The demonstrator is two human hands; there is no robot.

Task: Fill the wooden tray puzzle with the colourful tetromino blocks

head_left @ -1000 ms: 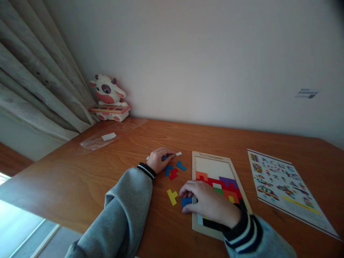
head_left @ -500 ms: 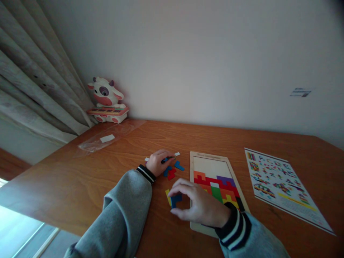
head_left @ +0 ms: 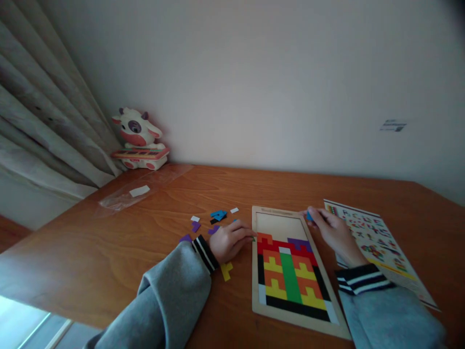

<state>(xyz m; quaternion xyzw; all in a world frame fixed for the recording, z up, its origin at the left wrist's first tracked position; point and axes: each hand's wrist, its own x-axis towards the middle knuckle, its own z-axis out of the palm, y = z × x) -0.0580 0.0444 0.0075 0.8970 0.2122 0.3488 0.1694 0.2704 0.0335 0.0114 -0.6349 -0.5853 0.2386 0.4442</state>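
A plain, pale grey-white wall (head_left: pixel 254 87) fills the upper frame, softly lit in the middle and dimmer toward the top. At right it carries a small rectangular label with blue print (head_left: pixel 393 126). A pale, faintly patterned fabric curtain (head_left: pixel 47 97) hangs in slanting folds at upper left. Below spreads a broad, glossy brown wooden tabletop (head_left: pixel 119 242) — its back edge near the wall, its far right corner angled. Cool light whitens its left side — and a bright, bluish-white patch (head_left: pixel 18 315) glares at lower left.
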